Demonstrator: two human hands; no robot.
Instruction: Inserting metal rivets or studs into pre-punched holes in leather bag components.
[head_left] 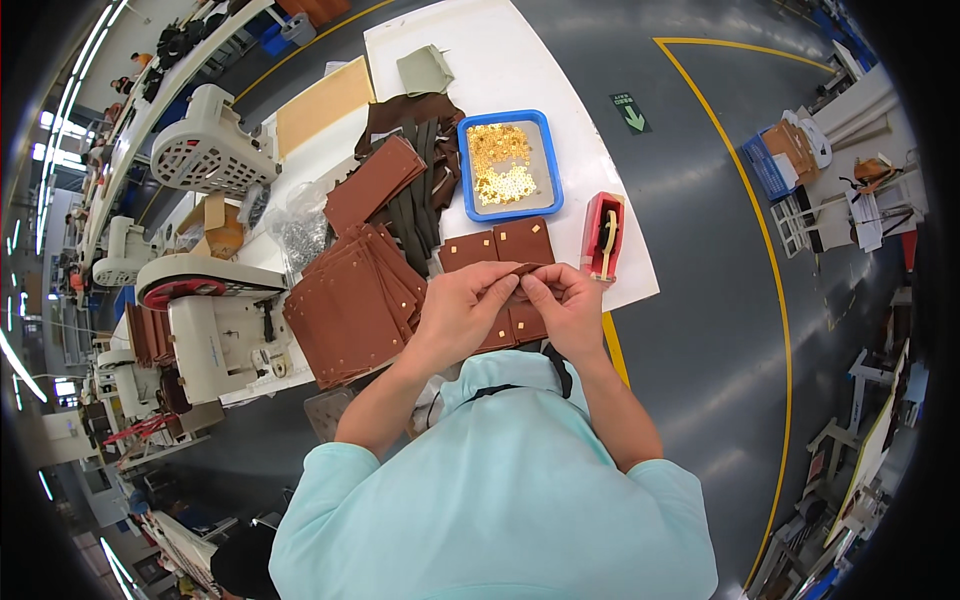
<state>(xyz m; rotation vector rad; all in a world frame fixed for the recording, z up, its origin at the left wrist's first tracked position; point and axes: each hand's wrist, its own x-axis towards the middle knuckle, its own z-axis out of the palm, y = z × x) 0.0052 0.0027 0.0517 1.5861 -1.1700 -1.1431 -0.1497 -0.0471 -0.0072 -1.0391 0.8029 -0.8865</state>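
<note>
My left hand [460, 310] and my right hand [570, 310] meet in front of me. Both are closed, with thumbs and fingertips pinching the edge of a brown leather piece [524, 268]. Most of that piece is hidden by my fingers. Just beneath lie square brown leather panels [522, 240] with small gold metal fittings on them. Beyond my hands, a blue-rimmed tray [552, 165] holds many loose gold fittings [500, 160]. To the left of my left hand is a fanned stack of brown leather panels [345, 310], some showing gold fittings or small holes.
A red tape dispenser [604, 238] stands right of my right hand on the white table [480, 40]. Dark strips [408, 190] and more brown panels [375, 182] lie left of the tray. White machines [215, 140] and a clear bag of small metal parts [303, 232] border the left side.
</note>
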